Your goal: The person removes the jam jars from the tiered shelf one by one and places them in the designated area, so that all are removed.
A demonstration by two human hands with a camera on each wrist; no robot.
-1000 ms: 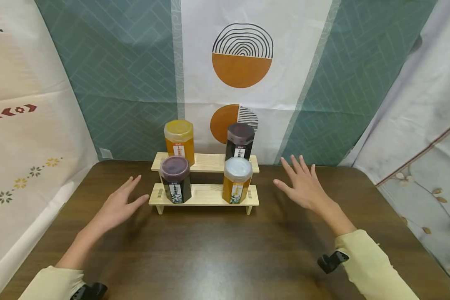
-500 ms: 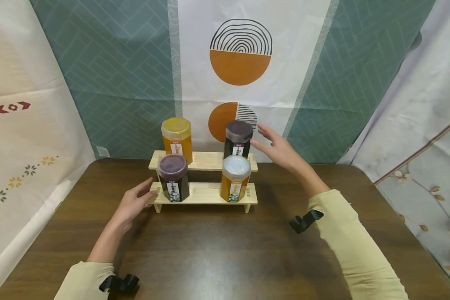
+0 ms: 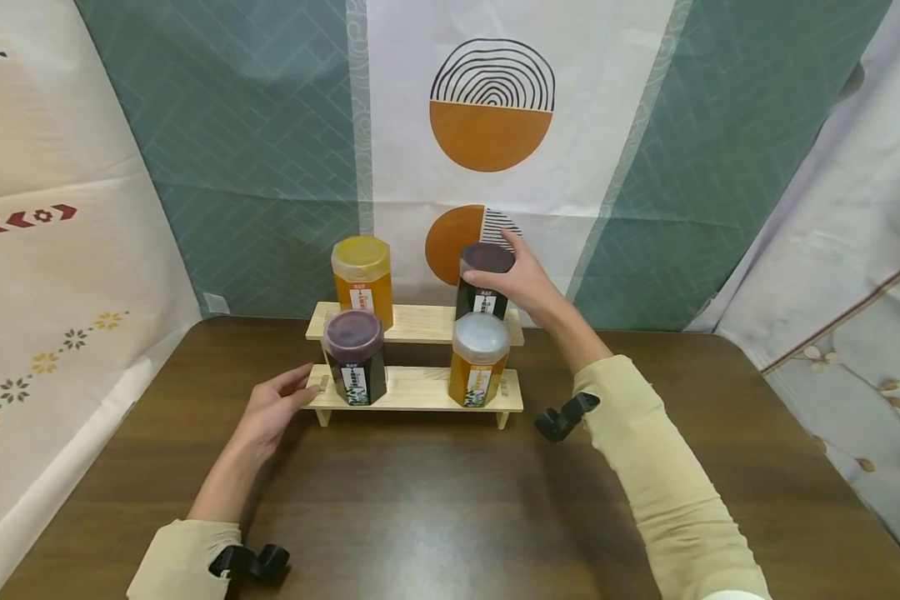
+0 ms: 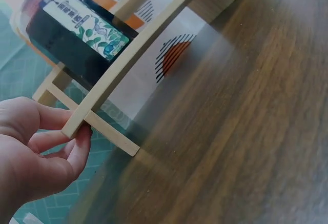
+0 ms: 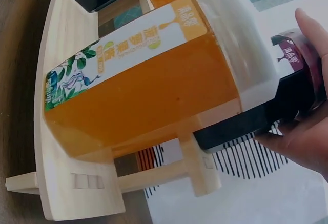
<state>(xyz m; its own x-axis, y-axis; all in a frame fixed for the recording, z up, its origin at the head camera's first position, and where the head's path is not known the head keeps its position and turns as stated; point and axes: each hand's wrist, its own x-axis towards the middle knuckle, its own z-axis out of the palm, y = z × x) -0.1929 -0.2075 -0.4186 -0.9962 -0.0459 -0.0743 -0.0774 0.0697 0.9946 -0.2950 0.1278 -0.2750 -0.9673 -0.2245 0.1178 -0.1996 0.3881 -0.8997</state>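
Right hand (image 3: 521, 279) had its grip curled round the dark jar (image 3: 483, 283) on the rack's (image 3: 420, 392) top step; left hand (image 3: 273, 408) pinched the rack's end. A careless lift could have clipped the orange jar (image 3: 478, 360) below.

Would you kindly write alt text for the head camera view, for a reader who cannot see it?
A person's right hand grips a dark jar on the top step of a two-step wooden rack holding four jars, while the left hand holds the rack's lower left end.
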